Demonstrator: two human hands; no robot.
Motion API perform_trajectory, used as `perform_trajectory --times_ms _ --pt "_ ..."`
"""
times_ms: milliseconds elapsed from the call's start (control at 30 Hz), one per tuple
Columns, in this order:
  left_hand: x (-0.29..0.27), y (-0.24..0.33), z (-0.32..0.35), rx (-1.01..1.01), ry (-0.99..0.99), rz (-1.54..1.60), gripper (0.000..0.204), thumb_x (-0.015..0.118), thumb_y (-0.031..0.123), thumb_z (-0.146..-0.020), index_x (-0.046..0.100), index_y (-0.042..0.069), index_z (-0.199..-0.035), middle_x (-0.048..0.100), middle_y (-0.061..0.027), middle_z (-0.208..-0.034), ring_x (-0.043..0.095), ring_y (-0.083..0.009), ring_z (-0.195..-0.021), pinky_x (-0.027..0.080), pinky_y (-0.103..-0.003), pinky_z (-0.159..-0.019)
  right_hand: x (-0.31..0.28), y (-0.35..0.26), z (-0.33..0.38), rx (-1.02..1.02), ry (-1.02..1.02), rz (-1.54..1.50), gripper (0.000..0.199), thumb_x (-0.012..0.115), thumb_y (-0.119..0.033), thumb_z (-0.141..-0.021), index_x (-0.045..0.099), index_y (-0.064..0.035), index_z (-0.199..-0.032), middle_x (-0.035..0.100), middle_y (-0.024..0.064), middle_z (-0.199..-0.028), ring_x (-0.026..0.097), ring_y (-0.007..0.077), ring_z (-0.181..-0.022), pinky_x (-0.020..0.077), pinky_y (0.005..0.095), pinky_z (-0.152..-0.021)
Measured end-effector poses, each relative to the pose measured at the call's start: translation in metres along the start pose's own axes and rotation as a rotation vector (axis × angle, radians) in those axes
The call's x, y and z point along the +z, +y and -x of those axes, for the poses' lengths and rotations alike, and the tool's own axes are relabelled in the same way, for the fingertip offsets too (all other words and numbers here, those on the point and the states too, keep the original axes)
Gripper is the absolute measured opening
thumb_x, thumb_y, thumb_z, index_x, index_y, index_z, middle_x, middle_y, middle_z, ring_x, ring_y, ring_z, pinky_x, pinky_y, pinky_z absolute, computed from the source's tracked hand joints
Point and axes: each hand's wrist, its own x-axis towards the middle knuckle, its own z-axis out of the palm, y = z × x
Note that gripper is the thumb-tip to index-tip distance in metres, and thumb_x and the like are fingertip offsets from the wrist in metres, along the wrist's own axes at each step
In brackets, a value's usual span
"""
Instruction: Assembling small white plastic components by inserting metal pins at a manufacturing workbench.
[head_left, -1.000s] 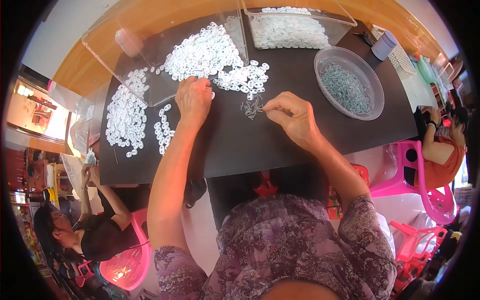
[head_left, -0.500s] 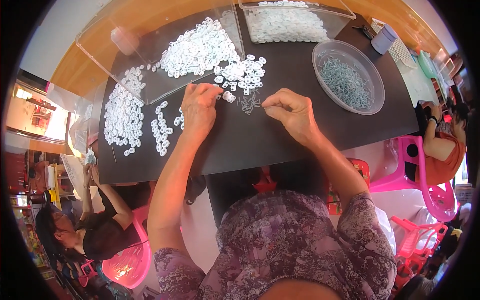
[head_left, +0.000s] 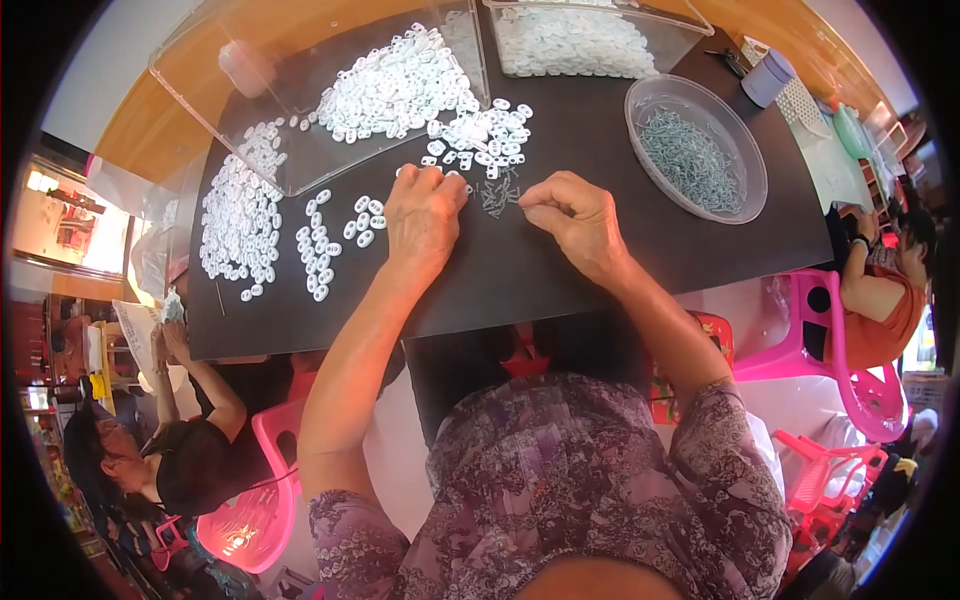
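My left hand point(head_left: 425, 222) is closed, its fingers curled down at the near edge of a loose cluster of small white oval plastic pieces point(head_left: 485, 130). Whatever its fingertips hold is hidden. Thumb and forefinger of my right hand point(head_left: 578, 225) are pinched together at the right side of a little heap of thin grey screws point(head_left: 496, 195); anything between them is too small to make out. Left of my left hand lie a few white pieces point(head_left: 365, 222) and a column of more point(head_left: 316, 250).
A round clear tub point(head_left: 757, 205) of grey screws stands right. A clear bin on its side point(head_left: 330, 180) spills white pieces; another bin point(head_left: 705, 30) is behind. A larger pile point(head_left: 240, 225) lies left. One person point(head_left: 200, 450) sits left, another point(head_left: 875, 300) right.
My left hand has shifted right and slightly nearer, uncovering a few white pieces at its left. My right hand has moved slightly left and stays pinched beside the screws.
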Motion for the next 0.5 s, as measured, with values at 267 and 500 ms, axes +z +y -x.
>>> perform_trajectory --times_ms 267,500 --pt "-0.003 -0.002 -0.004 -0.131 -0.144 0.091 0.012 0.069 0.002 -0.068 0.064 0.006 -0.079 0.055 -0.0068 -0.072 0.052 -0.0262 -0.075 0.043 -0.036 -0.065 0.000 0.002 0.001 -0.030 0.035 0.003 0.011 0.064 0.001 -0.072 0.065 -0.0013 -0.082 0.057 0.0074 -0.072 0.054 0.0192 -0.068 0.0429 0.0297 -0.062" --pt "-0.010 -0.005 0.007 0.057 -0.003 -0.147 0.010 0.063 0.003 -0.065 0.056 0.004 -0.071 0.051 -0.0084 -0.069 0.050 -0.0264 -0.072 0.043 -0.036 -0.063 0.001 0.004 0.000 -0.018 0.014 0.017 0.010 0.063 0.000 -0.072 0.065 -0.0021 -0.082 0.059 0.0076 -0.073 0.056 0.0203 -0.070 0.0436 0.0303 -0.064"
